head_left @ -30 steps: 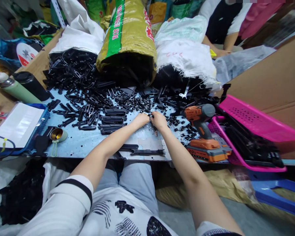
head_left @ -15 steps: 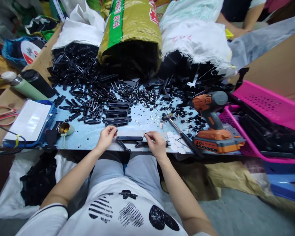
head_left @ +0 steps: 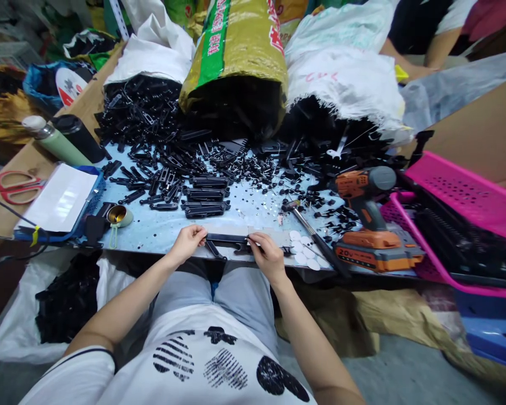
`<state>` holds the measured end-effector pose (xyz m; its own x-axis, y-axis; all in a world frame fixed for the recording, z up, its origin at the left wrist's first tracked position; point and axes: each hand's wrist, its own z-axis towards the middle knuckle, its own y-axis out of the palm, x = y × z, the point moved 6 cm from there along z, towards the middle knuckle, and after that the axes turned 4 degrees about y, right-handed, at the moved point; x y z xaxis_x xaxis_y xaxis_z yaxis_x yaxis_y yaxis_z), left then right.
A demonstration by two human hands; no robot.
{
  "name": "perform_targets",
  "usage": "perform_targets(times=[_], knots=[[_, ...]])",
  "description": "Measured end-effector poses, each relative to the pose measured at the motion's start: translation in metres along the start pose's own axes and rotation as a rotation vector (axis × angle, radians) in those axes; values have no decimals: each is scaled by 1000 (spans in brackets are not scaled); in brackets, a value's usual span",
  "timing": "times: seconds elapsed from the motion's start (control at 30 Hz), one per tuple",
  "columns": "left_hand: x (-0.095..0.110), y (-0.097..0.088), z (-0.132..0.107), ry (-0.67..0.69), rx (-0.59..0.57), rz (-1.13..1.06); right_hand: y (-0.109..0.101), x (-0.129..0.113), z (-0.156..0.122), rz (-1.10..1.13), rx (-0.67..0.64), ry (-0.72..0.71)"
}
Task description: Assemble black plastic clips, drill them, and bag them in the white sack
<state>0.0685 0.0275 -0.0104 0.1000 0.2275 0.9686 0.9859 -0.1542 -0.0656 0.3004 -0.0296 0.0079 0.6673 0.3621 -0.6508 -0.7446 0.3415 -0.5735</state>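
A long black bar-shaped part lies along the table's front edge, with a shorter black arm angled out below its left end. My left hand is closed, thumb and fingers pinched on the bar's left end. At the other end is my right hand, its fingertips pressed together against the bar; whatever small piece they hold is hidden. More black metal shows under the right fingers. Just beyond lie stacked black assembled parts. White round discs are spread right of my right hand.
A hammer and an orange cordless drill are on the right, beside a pink basket. Sacks spill black parts across the back. To the left are a metal cup, scissors and bottles. Another person's arm shows behind.
My left hand has come down slightly onto the bar's left end. My right fingertips have dropped a little to its right end. The view has shifted slightly.
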Motion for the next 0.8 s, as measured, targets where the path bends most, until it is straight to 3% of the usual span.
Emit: perform_targets(times=[0.17,0.33,0.53,0.67,0.8], knots=[[1,0,1,17,0,13,0,2,1,-3,-35,44],[4,2,0,7,-79,43,0,4,-1,-23,-90,26],[2,-4,4,-6,-49,71,-3,9,-2,-64,-222,-41],[12,4,0,135,-102,255,2,19,-7,-62,-351,-83],[10,0,4,207,-43,354,10,24,-7,3,-346,-76]])
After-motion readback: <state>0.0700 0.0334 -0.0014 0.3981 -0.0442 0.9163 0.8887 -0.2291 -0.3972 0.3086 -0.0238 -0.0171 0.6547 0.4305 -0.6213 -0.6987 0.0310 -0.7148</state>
